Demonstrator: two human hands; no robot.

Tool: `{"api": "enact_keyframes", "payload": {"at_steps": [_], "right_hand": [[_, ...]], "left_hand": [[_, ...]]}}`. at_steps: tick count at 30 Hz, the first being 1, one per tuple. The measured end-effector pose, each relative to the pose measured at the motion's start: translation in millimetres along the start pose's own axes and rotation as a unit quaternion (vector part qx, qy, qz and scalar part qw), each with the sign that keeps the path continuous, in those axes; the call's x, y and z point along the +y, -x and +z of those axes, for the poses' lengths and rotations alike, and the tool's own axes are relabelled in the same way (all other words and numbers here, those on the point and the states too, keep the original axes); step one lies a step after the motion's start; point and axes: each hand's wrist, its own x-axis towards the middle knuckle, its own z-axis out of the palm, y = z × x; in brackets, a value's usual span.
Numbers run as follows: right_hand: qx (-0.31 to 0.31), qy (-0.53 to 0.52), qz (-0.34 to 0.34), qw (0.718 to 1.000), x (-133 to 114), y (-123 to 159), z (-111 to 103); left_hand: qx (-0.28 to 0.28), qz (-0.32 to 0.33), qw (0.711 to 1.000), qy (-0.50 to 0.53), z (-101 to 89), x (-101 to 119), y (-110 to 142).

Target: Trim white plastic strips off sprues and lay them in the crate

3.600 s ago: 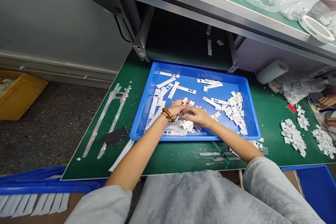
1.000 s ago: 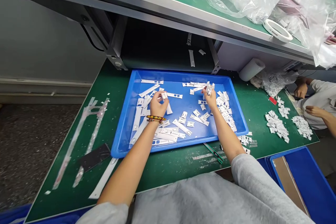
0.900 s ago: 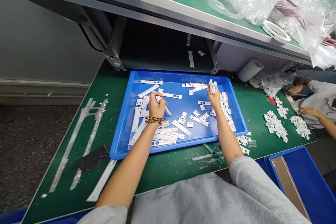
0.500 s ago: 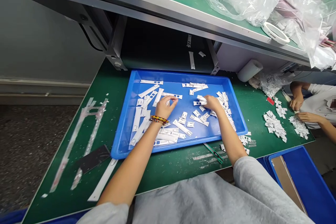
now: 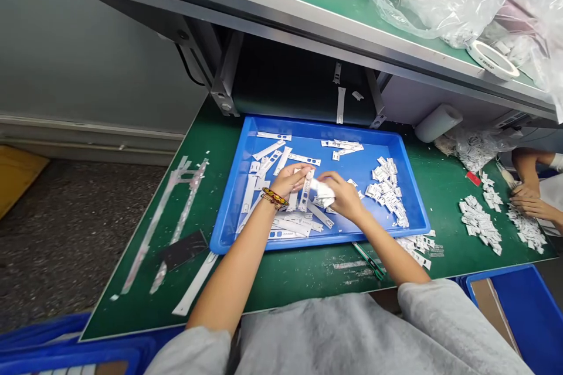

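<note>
Over the blue tray [image 5: 259,248], my left hand [image 5: 291,180] is closed on white plastic strips [image 5: 307,192] with cut-out holes, which point down toward the tray floor. Close beside it on the right, my right hand [image 5: 345,196] is closed around a bunch of small white plastic pieces [image 5: 324,194], smeared by motion. The two hands nearly meet, and whether their pieces touch I cannot tell. Long white strips [image 5: 248,193] lie scattered across the tray's left half. Small white clips [image 5: 387,187] form a heap on its right side.
A green-handled cutter [image 5: 369,261] lies in front of the tray. Piles of white pieces [image 5: 479,224] sit to the right, near another person's hands [image 5: 528,199]. Behind the tray is a dark conveyor belt [image 5: 299,82] under a shelf edge [image 5: 308,35]. A black plate [image 5: 185,249] lies left.
My right hand has moved left from the clip side, carrying small pieces toward my left hand. My left hand now holds upright strips. The view has shifted, so the scene sits further right.
</note>
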Motion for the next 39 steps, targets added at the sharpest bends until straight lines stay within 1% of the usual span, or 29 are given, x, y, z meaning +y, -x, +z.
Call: {"api": "enact_keyframes", "payload": {"at_steps": [1, 2, 3, 4, 5, 7, 9, 11, 13, 14, 16, 18, 19, 20, 21, 25, 26, 27, 29, 30, 33, 36, 38, 39], "right_hand": [[0.05, -0.06, 0.064, 0.995, 1, 4, 5], [0.08, -0.126, 0.126, 0.981, 2, 8, 9], [0.086, -0.193, 0.178, 0.961, 1, 11, 14], [0.071, -0.256, 0.216, 0.94, 0, 14, 19], [0.044, -0.312, 0.239, 0.919, -2, 16, 23], [0.008, -0.392, 0.255, 0.884, -8, 17, 29], [0.018, -0.433, 0.264, 0.861, -12, 17, 31], [0.043, -0.453, 0.277, 0.846, -16, 15, 31], [0.064, -0.45, 0.285, 0.844, -19, 13, 29], [0.073, -0.44, 0.287, 0.848, -20, 13, 29], [0.091, -0.402, 0.295, 0.862, -23, 13, 29], [0.104, -0.373, 0.306, 0.87, -27, 15, 31], [0.105, -0.377, 0.31, 0.867, -28, 17, 32], [0.101, -0.396, 0.313, 0.857, -29, 18, 32], [0.094, -0.43, 0.313, 0.841, -30, 19, 33], [0.082, -0.581, 0.316, 0.746, -25, 22, 30], [0.084, -0.6, 0.318, 0.729, -23, 23, 28], [0.085, -0.611, 0.319, 0.719, -20, 24, 27], [0.084, -0.615, 0.318, 0.716, -17, 27, 25], [0.084, -0.609, 0.315, 0.723, -16, 29, 25], [0.093, -0.572, 0.306, 0.755, -18, 35, 28], [0.136, -0.53, 0.321, 0.773, -23, 42, 28], [0.165, -0.496, 0.341, 0.781, -21, 51, 21], [0.172, -0.475, 0.352, 0.788, -18, 58, 14]], "left_hand": [[0.009, 0.01, 1.0, 0.015, -0.7, 1, 0], [0.017, 0.018, 0.999, 0.028, -1.1, 2, -1], [0.023, 0.025, 0.999, 0.039, -1.0, 3, -2], [0.027, 0.031, 0.998, 0.048, -0.5, 3, -2], [0.031, 0.035, 0.997, 0.055, 0.4, 3, -2], [0.036, 0.039, 0.996, 0.067, 2.3, 3, -1], [0.038, 0.042, 0.996, 0.071, 3.8, 3, 1], [0.039, 0.046, 0.997, 0.043, 4.7, 4, 3], [0.057, 0.075, 0.995, -0.042, 5.9, 4, 4], [0.073, 0.102, 0.987, -0.105, 6.8, 3, 4], [0.105, 0.158, 0.956, -0.222, 8.9, 2, 4], [0.115, 0.185, 0.933, -0.285, 10.6, 1, 3], [0.111, 0.184, 0.931, -0.296, 10.8, 0, 3], [0.106, 0.179, 0.932, -0.298, 10.5, -1, 3], [0.1, 0.174, 0.933, -0.297, 9.8, -1, 3], [0.073, 0.16, 0.937, -0.302, 5.7, 0, 4], [0.064, 0.157, 0.937, -0.304, 5.5, 0, 4], [0.057, 0.153, 0.938, -0.307, 5.8, 0, 5], [0.049, 0.146, 0.937, -0.314, 7.5, -2, 5], [0.047, 0.144, 0.935, -0.32, 8.5, -4, 4], [0.048, 0.141, 0.929, -0.339, 10.0, -9, 2], [0.043, 0.143, 0.924, -0.352, 8.3, -14, -1], [0.03, 0.148, 0.922, -0.358, 5.5, -16, -3], [0.027, 0.158, 0.914, -0.374, 3.8, -17, -4]]}}
